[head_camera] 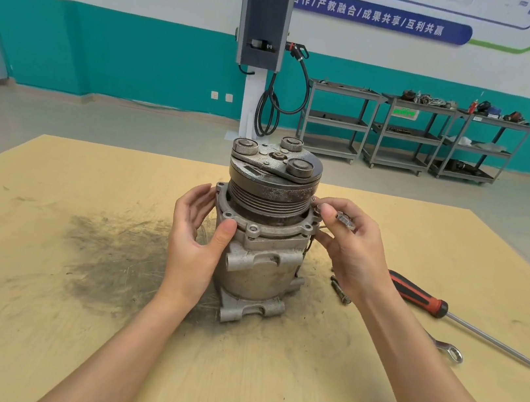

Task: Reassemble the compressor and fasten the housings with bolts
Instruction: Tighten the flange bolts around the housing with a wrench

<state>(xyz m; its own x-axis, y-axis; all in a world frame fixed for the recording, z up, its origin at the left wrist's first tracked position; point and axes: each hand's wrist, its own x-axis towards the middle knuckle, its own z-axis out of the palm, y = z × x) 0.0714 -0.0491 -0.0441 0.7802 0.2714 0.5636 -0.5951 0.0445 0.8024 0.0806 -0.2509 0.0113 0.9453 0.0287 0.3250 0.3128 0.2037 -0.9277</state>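
Note:
A grey metal compressor stands upright on the wooden table, its ribbed pulley and clutch plate on top. My left hand grips the housing's left side, with the thumb pressed on the bolt flange. My right hand is at the flange's right edge. Its fingertips pinch a small bolt at a flange hole, and a clear plastic connector on a thin wire lies across its fingers. Two loose bolts lie on the table just right of the compressor, partly behind my right wrist.
A red-and-black handled screwdriver with a long shaft lies at the right, with a ring spanner beside it. A dark grime patch stains the table left of the compressor. Beyond the table stand a charging post and metal shelving carts.

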